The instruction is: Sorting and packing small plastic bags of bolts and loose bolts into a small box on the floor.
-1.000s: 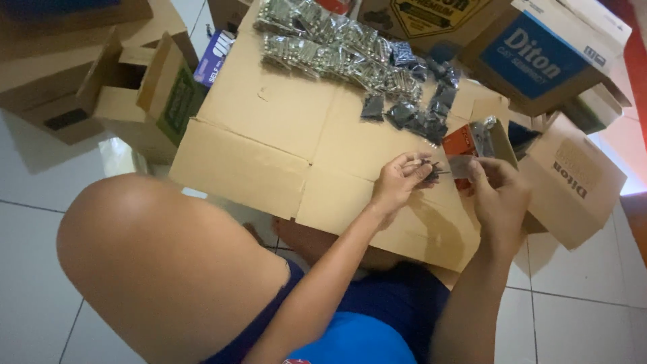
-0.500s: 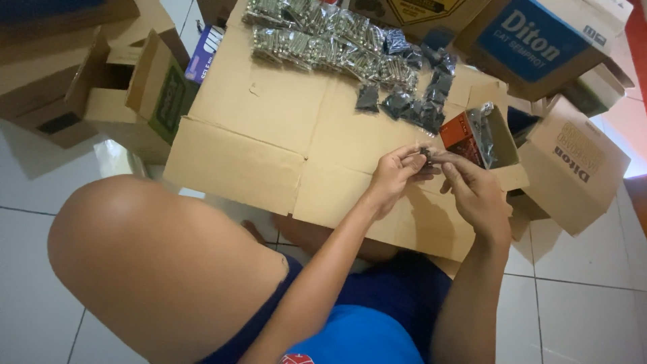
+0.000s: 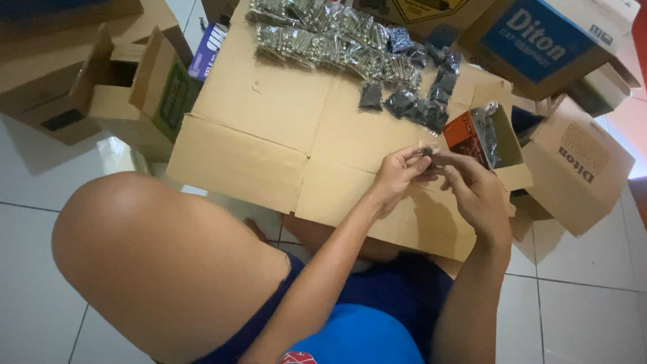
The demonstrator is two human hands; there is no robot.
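My left hand (image 3: 394, 176) and my right hand (image 3: 475, 192) meet over a flattened cardboard sheet (image 3: 269, 135) and together pinch a small dark item (image 3: 427, 152), too small to identify. Just beyond my right hand stands a small open orange box (image 3: 482, 138) holding small dark metal parts. Further back on the sheet lie several small clear bags of silvery hardware (image 3: 317, 37) and several bags of dark parts (image 3: 414, 104).
Brown cartons ring the sheet: an open one with a green side (image 3: 145, 91) at the left, a blue-labelled one (image 3: 539, 44) at the back right, another (image 3: 583, 168) at the right. My bare knee (image 3: 155, 256) fills the lower left. White floor tiles (image 3: 40, 269) lie around.
Both hands came together in front of the orange box and now hold the small dark item between their fingertips. The view shifted slightly.
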